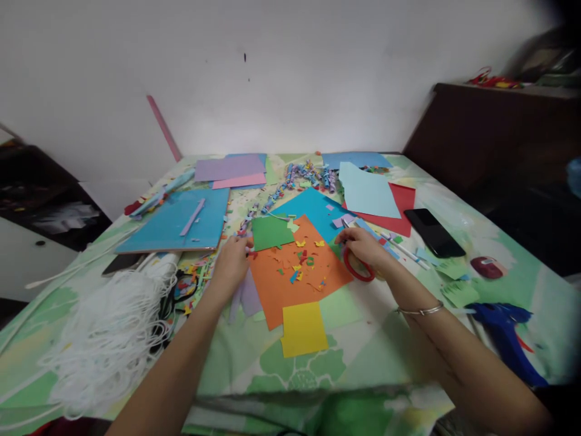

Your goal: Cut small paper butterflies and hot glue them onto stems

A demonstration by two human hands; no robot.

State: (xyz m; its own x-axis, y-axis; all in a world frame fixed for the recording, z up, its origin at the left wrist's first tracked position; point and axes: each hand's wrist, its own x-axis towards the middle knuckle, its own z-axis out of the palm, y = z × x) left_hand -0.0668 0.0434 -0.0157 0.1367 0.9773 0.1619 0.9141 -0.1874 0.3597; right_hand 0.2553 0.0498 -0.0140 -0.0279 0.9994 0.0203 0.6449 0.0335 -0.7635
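My right hand (pixel 363 245) is closed on a pair of scissors with red handles (pixel 362 272); the loops show below the palm, and the fingers partly cover the blades. My left hand (pixel 232 261) is at the left edge of the orange paper (pixel 272 297), beside a green paper piece (pixel 271 233). Its fingers are curled together, and what they hold, if anything, I cannot make out. Small colourful paper scraps (pixel 300 266) lie scattered on the orange sheet between my hands. A yellow paper square (pixel 305 330) overlaps its near edge, and a blue sheet (pixel 313 206) lies behind.
White cord (pixel 113 339) is heaped at the left, near a blue board (pixel 177 218). At the right are a black phone (pixel 434 232), a red rounded object (pixel 488 267) and a blue glue gun (pixel 506 339). Curled paper strips (pixel 313 174) and purple paper (pixel 229 168) lie farther back.
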